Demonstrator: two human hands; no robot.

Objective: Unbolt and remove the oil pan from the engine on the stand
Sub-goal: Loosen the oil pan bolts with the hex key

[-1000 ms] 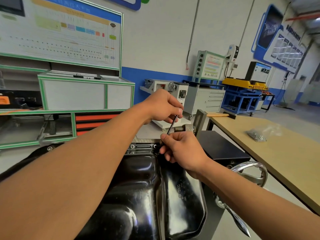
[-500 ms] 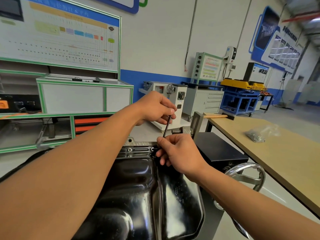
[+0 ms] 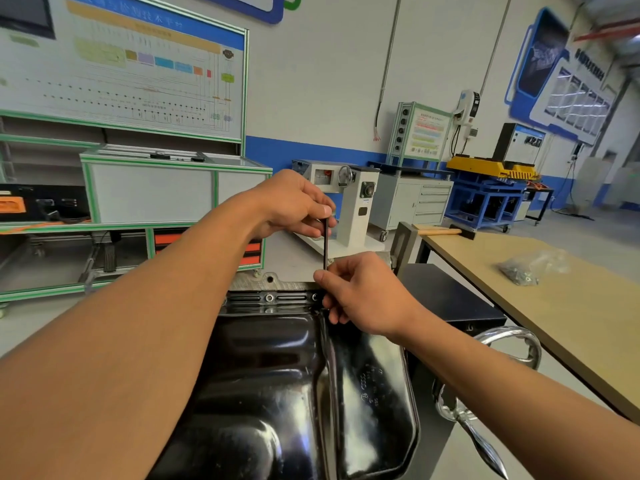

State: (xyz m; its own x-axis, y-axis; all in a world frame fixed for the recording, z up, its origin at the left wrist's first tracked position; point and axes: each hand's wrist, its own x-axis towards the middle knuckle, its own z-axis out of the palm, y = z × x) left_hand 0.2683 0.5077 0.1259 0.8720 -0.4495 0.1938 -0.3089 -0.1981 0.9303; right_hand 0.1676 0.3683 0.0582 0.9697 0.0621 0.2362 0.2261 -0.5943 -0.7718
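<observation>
Nearest lies the black, shiny oil pan [image 3: 270, 375], its bottom turned up, in the lower middle of the view between the two bare forearms; to its right a chrome wheel [image 3: 512, 344] stands out from the side of the stand. At the far edge of the pan the right hand [image 3: 363, 296] is curled; its thumb and fingers pinch the lower part of a thin black key [image 3: 325, 244], which stands nearly upright over the right end of that edge; the tip of the key is hidden behind the fingers. Just left of this hand one bolt [image 3: 269, 298] sits in the edge between two slots. Above, the left hand [image 3: 294, 206] pinches the top of the same key between thumb and bent fingers. Right of the pan is a black box [image 3: 446, 296], and beyond it a wooden desk [image 3: 571, 323]; on the desk lies a clear bag [image 3: 530, 266] with small metal parts, and at its far end a hammer [image 3: 440, 231]. Farther back stand a white cabinet [image 3: 149, 192] with green frame, a wall board [image 3: 121, 71] above it, and a grey chest of drawers [image 3: 415, 199].
</observation>
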